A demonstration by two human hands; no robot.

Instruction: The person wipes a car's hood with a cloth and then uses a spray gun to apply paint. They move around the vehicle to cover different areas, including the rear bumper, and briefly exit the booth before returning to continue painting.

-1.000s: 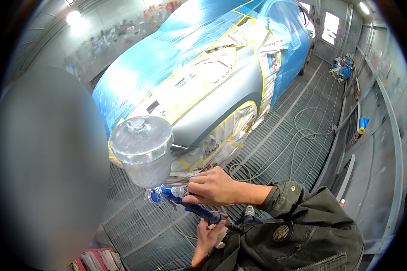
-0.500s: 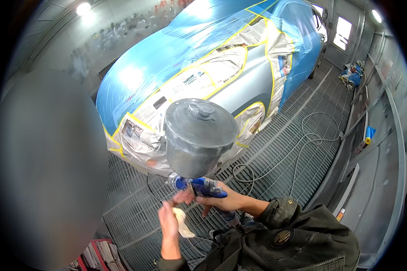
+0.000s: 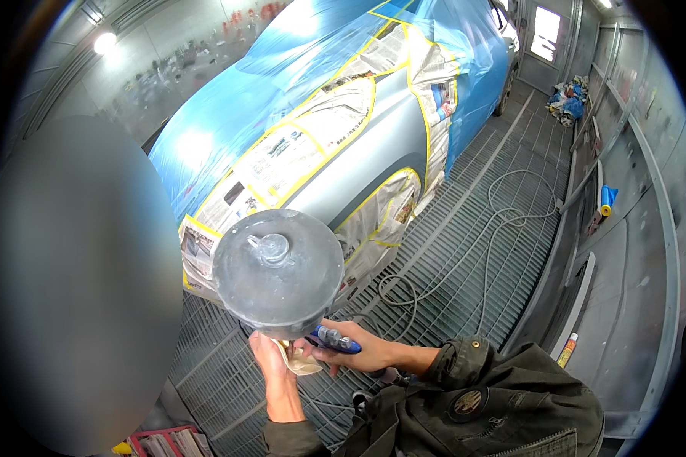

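Observation:
In my right hand (image 3: 367, 347) is a blue spray gun (image 3: 337, 340), its fingers wrapped round the grip. A large grey, lidded paint cup (image 3: 278, 278) sits on top of the gun and hides its front end. My left hand (image 3: 271, 364) is closed on a cream cloth (image 3: 305, 363), held up beneath the cup close to the gun's front. Whether the cloth touches the gun cannot be seen. Beyond the cup stands a car with a bare grey fender (image 3: 385, 137), framed by taped newspaper (image 3: 286, 156) and blue masking film (image 3: 229, 114).
A pale hose (image 3: 484, 259) loops over the grated floor (image 3: 465, 305) on the right. Along the right wall lie a blue film roll (image 3: 607, 199) and an orange-and-white tube (image 3: 568, 349). Crumpled waste (image 3: 568, 100) is heaped farther off. A red rack of papers (image 3: 171, 442) stands lower left.
The spray gun and its cup have shifted left and lower, the lid now tipped more toward me. My left hand has risen with the cloth to beneath the cup.

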